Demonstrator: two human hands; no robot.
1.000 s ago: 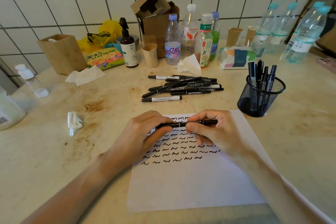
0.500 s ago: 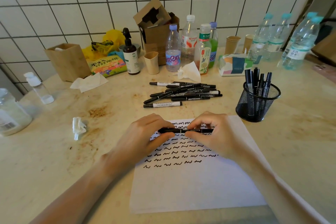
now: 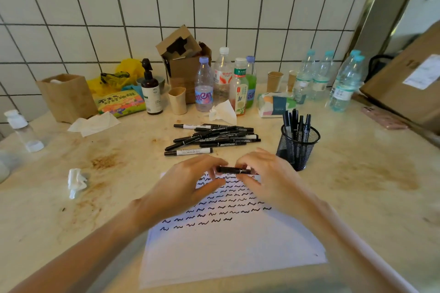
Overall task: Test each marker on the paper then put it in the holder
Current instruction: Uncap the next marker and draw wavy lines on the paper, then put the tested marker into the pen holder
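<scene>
A person sits at a stained stone table [image 3: 357, 173], seen from a head-worn camera looking down at both hands. The left hand [image 3: 188, 183] and right hand [image 3: 266, 173] meet over the top edge of a white sheet of paper [image 3: 226, 252], each pinching one end of a short black marker [image 3: 233, 170] held level between them, just above the paper.

A second ago the marker showed longer between the hands; now they have drawn closer and only its middle is visible. This suggests the cap is being pushed back on after testing, though the fingers hide both ends, so whether it is being capped or uncapped cannot be told for certain.

Rows of black squiggles fill the upper half of the paper, the lowest row stopping partway across. Beyond the hands lies a pile of untested markers [image 3: 214, 137]. To the right, just beside the right hand, stands a black mesh holder [image 3: 298, 147] with several markers upright in it. If capped, this marker likely goes there next.
</scene>
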